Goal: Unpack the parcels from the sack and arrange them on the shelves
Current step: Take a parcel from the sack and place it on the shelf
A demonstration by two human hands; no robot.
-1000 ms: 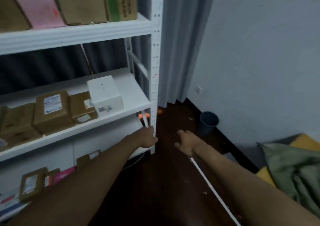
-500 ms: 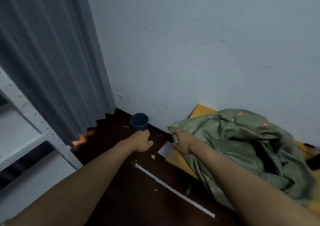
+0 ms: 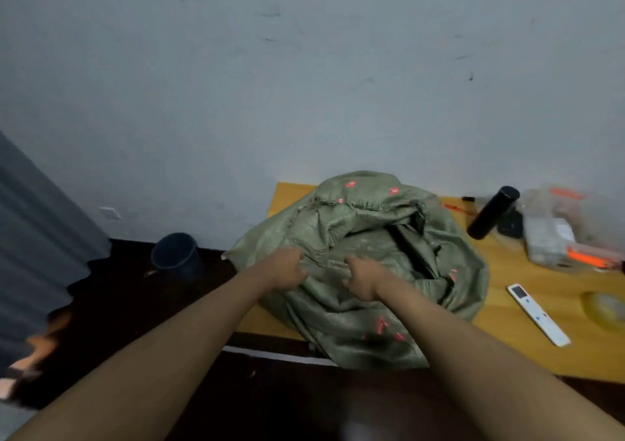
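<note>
Curling into the woven fabric: fingers of the left hand bunching a fold near the left of the sack's mouth, gripping it. Doing likewise just beside it: right hand, fingers tucked into a crease at the mouth's near edge, pinching cloth; fingertips hidden in the folds.

Lying slumped on the yellow table, against the wall: green woven sack, overhanging the table's near edge, mouth crumpled and partly gaping toward the right. Parcels not showing; contents hidden.

Judging handling: fabric looking soft, limp, slightly slick, likely sliding through a loose pinch; bulk suggesting some weight inside. Advising hold on the hemmed rim at both sides of the mouth, spreading it wide before reaching in.

Standing right of the sack: black cylindrical bottle, clear plastic bags, white remote control, tape roll. Sitting left of the sack, on the dark floor: dark blue bin.
</note>
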